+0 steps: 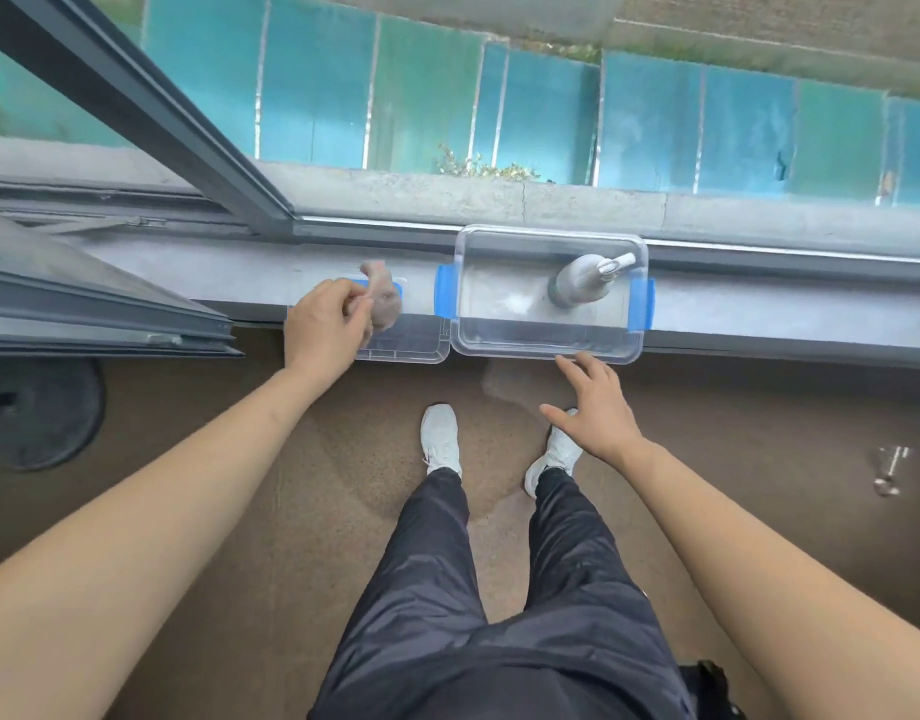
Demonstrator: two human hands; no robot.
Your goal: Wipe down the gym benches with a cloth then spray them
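Cloth and spray at the sill
Our left hand (323, 324) pinches a pink cloth (382, 298) over one clear bin (411, 350); our right hand (593, 407) spreads wide, empty, below another bin (499, 345) holding the spray bottle (582, 280).

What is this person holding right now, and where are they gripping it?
The left hand pinches a crumpled pinkish cloth by its near edge, above the smaller clear bin. The right hand is open and holds nothing.

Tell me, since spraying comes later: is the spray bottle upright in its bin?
Upright: the spray bottle stands on its base inside the clear bin, nozzle on top.
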